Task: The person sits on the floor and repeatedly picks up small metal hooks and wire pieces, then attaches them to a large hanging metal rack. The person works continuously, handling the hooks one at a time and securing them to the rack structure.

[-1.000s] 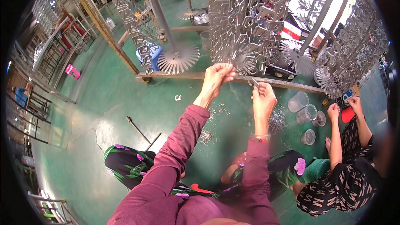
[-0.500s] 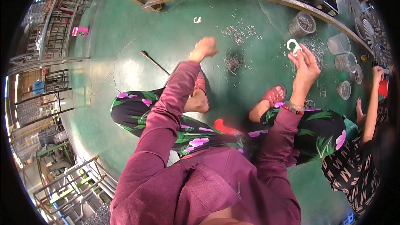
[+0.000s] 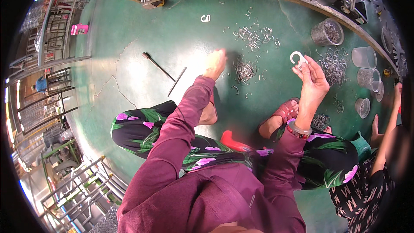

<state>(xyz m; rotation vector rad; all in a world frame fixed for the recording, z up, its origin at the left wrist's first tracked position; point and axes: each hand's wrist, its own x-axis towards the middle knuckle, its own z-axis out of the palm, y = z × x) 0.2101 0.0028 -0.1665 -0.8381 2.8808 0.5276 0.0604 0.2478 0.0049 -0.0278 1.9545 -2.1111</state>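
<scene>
The person sits on the green floor with two hands out. The right hand is up and pinches one white hook between the thumb and the fingertips. The round part of the hook sticks out above the fingers. The left hand reaches down to the floor. It is blurry, so it is hard to tell if its fingers are shut or loose. It is just beside a small pile of metal hooks.

There are three hook piles near the hands: that small one, a flat one farther away, and a bigger one near the right hand. One more white hook lies alone. Five clear cups stand at the right. One thin rod lies at the left.
</scene>
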